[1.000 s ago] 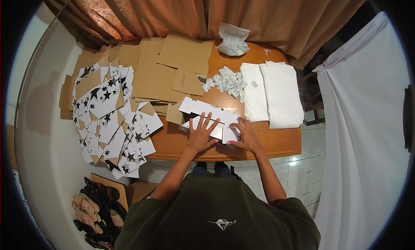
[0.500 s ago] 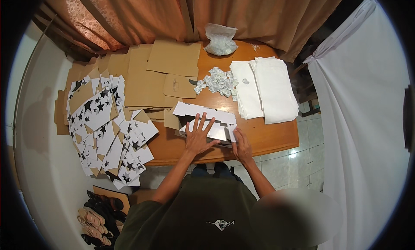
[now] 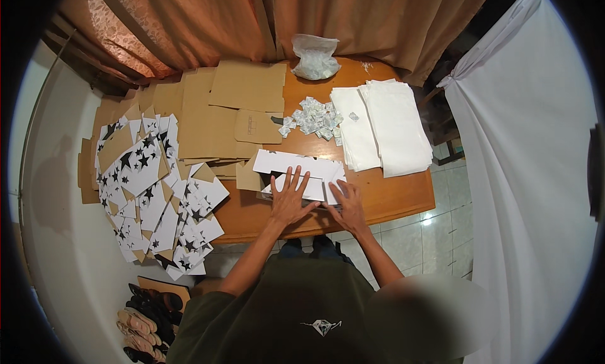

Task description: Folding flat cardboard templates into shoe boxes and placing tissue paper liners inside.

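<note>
A partly folded white cardboard box (image 3: 299,162) with black stars lies near the table's front edge, in front of me. Across its front part my left hand (image 3: 288,200) rests flat, open, with fingers spread. My right hand (image 3: 345,205) is on the box's right end, fingers apart and lying on a white flap, the thumb pointing toward the left hand. Neither hand grips anything. Brown inner cardboard shows at the box's left end. Parts of the box's front side are hidden beneath my hands.
Stacked brown cardboard sheets (image 3: 208,128) and a heap of star-printed white pieces (image 3: 148,194) cover the left. Behind the box lie small clear sachets (image 3: 317,117), white sheet stacks (image 3: 397,131) and a plastic bag (image 3: 315,55). Shoes (image 3: 148,326) stand at lower left.
My right hand has shifted left and farther onto the box's right end, its fingers now spread over the flap there. The left hand stays on the box.
</note>
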A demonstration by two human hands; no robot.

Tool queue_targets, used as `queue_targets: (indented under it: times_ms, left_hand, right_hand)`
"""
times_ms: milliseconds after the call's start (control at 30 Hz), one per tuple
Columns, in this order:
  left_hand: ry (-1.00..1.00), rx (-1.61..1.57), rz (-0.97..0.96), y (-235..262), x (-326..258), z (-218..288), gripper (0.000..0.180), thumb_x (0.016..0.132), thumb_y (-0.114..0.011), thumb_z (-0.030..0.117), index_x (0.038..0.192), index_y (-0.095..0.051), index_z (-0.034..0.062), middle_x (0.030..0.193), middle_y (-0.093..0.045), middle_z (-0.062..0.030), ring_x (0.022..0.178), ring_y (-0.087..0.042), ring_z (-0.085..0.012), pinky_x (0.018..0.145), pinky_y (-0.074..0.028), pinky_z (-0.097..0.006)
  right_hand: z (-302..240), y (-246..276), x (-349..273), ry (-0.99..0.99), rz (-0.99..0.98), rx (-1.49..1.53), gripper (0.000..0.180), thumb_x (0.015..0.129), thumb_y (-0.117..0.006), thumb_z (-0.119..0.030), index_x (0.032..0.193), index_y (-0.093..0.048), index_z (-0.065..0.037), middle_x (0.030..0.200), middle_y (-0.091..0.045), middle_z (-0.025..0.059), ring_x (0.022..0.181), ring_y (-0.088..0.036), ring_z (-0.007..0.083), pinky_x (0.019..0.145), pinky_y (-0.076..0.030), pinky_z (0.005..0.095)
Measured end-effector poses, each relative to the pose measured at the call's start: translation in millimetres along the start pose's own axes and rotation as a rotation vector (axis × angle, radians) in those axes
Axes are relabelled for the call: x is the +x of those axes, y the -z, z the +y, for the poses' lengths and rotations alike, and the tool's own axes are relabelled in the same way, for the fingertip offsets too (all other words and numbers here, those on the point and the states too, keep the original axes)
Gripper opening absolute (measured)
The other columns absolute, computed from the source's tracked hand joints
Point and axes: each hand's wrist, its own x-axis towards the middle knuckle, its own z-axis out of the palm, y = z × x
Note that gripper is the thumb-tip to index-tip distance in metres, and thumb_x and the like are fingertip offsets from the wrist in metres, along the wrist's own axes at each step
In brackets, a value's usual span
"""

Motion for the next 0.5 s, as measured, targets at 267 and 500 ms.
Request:
queue_targets:
  times_ms: [267,500]
  left_hand:
    - [-0.024,-0.011,-0.109,-4.7,-7.8,-4.7,0.092,0.091,-0.055,0.066,0.162,-0.02,0.0187,0.169,-0.015,-0.0116,0.156,-0.008,-0.033,0.117,-0.007,-0.069]
    - [-0.001,-0.067,-0.048,-7.7,-3.4,1.5,0.082,0.095,-0.048,0.065,0.16,-0.029,0.0176,0.168,-0.019,-0.0113,0.155,-0.012,-0.0352,0.114,-0.004,-0.071]
  right_hand:
    - [2.3,5.2,7.7,0.089,-0.257,-0.197,0.068,0.084,-0.071,-0.055,0.137,-0.06,-0.013,0.156,-0.041,0.0145,0.144,-0.029,0.0451,0.113,-0.023,0.0679]
    - [19.5,-0.7,0.5,0.225,-0.291,-0.208,0.063,0.085,-0.073,-0.046,0.137,-0.06,-0.015,0.153,-0.047,0.0074,0.144,-0.034,0.037,0.113,-0.024,0.0673]
